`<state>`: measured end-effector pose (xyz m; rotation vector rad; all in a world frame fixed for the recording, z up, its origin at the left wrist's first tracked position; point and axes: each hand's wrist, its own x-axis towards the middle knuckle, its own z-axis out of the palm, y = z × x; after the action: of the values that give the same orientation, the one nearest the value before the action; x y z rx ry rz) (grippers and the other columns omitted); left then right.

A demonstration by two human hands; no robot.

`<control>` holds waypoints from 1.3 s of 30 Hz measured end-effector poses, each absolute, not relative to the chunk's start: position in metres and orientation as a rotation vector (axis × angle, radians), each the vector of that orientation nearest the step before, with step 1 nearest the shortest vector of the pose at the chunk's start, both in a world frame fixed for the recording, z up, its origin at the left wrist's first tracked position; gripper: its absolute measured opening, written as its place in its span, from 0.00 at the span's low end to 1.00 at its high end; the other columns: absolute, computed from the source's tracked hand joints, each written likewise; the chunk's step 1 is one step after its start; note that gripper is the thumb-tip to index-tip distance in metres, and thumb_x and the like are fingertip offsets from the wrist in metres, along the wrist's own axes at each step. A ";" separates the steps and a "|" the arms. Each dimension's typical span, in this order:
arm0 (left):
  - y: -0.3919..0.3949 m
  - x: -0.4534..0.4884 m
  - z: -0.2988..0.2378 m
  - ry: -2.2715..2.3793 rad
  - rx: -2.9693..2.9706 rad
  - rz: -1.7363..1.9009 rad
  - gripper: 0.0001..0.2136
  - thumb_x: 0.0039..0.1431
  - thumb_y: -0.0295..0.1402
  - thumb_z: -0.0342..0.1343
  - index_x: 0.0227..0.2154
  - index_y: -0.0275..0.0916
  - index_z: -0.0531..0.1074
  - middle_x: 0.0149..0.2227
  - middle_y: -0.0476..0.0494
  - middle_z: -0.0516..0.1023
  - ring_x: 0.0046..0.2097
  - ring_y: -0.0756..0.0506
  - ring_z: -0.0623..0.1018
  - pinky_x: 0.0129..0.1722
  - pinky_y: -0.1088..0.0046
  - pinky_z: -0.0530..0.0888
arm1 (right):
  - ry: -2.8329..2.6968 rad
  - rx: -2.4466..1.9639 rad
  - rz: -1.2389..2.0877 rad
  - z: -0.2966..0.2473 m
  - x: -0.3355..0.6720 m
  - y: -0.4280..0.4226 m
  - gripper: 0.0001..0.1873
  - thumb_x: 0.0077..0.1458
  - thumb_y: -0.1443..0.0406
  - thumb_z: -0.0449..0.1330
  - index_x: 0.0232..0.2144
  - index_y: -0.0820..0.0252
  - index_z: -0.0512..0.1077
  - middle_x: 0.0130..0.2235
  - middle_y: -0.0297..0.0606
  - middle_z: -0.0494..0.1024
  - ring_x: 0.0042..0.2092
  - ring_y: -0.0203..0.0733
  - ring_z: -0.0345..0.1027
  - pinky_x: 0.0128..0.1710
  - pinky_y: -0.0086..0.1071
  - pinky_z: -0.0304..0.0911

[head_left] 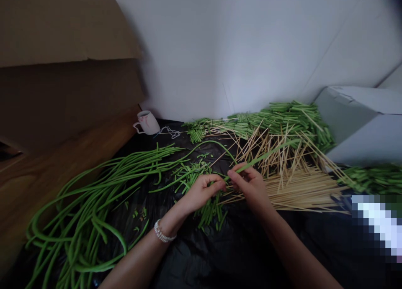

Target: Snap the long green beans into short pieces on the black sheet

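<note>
My left hand (201, 193) and my right hand (249, 184) meet over a black plastic sheet (238, 251). Both pinch one long green bean (266, 155) that runs up to the right from my fingers. Under my hands lies a small heap of cut bean pieces (207, 213). A pearl bracelet (163, 234) circles my left wrist. To the left sprawls a big pile of whole long beans (94, 197). Right of my hands lie many bamboo skewers (298, 184).
Skewered and cut beans (282, 117) are heaped along the back by the white wall. A white mug (147, 122) lies at the corner, with a thread beside it. A brown cardboard box (63, 71) stands at the left, a grey box (361, 121) at the right.
</note>
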<state>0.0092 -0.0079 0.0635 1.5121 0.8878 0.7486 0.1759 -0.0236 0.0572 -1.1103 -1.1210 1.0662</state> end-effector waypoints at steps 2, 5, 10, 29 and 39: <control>-0.007 0.009 0.062 0.877 1.365 0.871 0.16 0.57 0.44 0.57 0.25 0.35 0.73 0.18 0.54 0.61 0.22 0.54 0.58 0.23 0.77 0.54 | -1.139 -1.087 1.086 0.058 0.177 -0.024 0.11 0.49 0.56 0.65 0.27 0.57 0.72 0.21 0.29 0.70 0.23 0.33 0.61 0.22 0.27 0.57; -0.004 0.010 0.057 0.824 1.045 1.018 0.15 0.56 0.44 0.59 0.25 0.36 0.71 0.16 0.56 0.58 0.19 0.55 0.54 0.21 0.78 0.52 | -1.302 -1.103 0.995 0.057 0.172 -0.028 0.08 0.50 0.59 0.65 0.31 0.56 0.75 0.27 0.33 0.77 0.28 0.36 0.69 0.27 0.30 0.64; 0.001 0.014 0.048 0.783 0.837 1.173 0.14 0.53 0.42 0.63 0.25 0.35 0.69 0.16 0.56 0.60 0.19 0.56 0.56 0.21 0.81 0.54 | -1.465 -1.053 0.866 0.052 0.158 -0.034 0.12 0.52 0.64 0.63 0.41 0.52 0.78 0.40 0.35 0.81 0.41 0.41 0.74 0.44 0.34 0.67; -0.010 0.007 0.066 0.726 1.303 0.436 0.18 0.60 0.47 0.52 0.33 0.36 0.78 0.17 0.55 0.57 0.20 0.54 0.55 0.20 0.76 0.51 | -0.952 -0.850 1.486 0.055 0.181 -0.022 0.20 0.50 0.52 0.65 0.20 0.57 0.63 0.15 0.24 0.60 0.19 0.28 0.49 0.19 0.26 0.44; -0.008 0.005 0.060 0.764 1.019 0.562 0.16 0.51 0.45 0.63 0.26 0.34 0.74 0.14 0.57 0.56 0.18 0.56 0.53 0.18 0.76 0.48 | -0.916 -0.929 1.477 0.056 0.181 -0.021 0.18 0.44 0.53 0.69 0.28 0.57 0.68 0.17 0.24 0.66 0.19 0.29 0.55 0.19 0.25 0.50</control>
<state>0.0053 -0.0076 0.0603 1.0189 0.7640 0.5615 0.1812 -0.0210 0.0561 -0.9294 -0.9163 1.4771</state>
